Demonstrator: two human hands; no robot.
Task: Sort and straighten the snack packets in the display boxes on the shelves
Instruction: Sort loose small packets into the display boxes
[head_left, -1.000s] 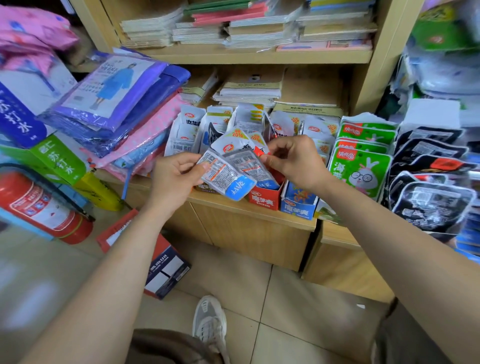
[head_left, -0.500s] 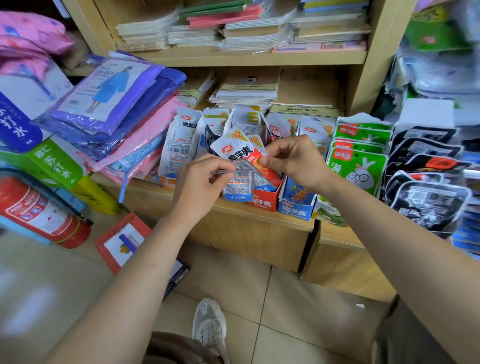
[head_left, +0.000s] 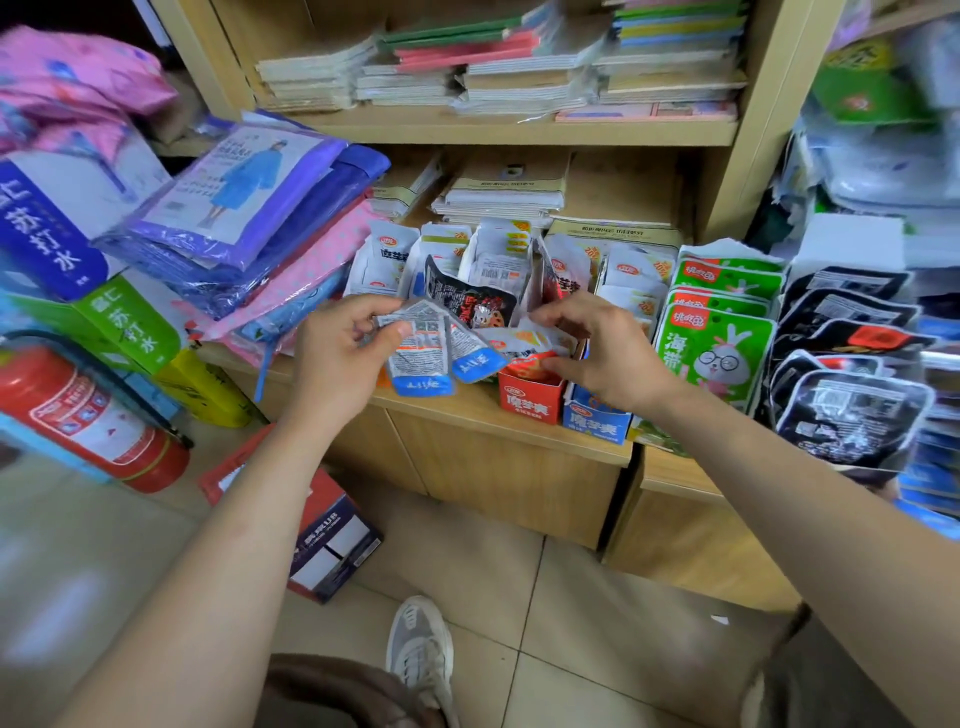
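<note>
My left hand (head_left: 340, 364) grips two silver packets with blue bottoms (head_left: 422, 364), fanned out over the shelf edge. My right hand (head_left: 602, 358) hovers over the red display box (head_left: 530, 408), with fingers curled and thumb and forefinger pinching the top of a white and orange packet (head_left: 522, 343) that lies in it. A blue display box (head_left: 592, 425) stands right of the red one. Behind the hands, a black packet (head_left: 467, 299) stands crooked among white packets (head_left: 384, 254). Green packets (head_left: 717, 353) and black packets (head_left: 852, 415) stand in rows to the right.
Bagged raincoats (head_left: 244, 208) are piled on the shelf at left, above a red fire extinguisher (head_left: 78, 415). A cardboard box (head_left: 332, 535) lies on the tiled floor by my shoe (head_left: 421, 654). Notebooks (head_left: 519, 67) fill the upper shelf.
My left hand has drawn the blue-bottomed packets to the left, away from my right hand. My right hand let go of them and dropped onto the red box. The black packet has come into sight.
</note>
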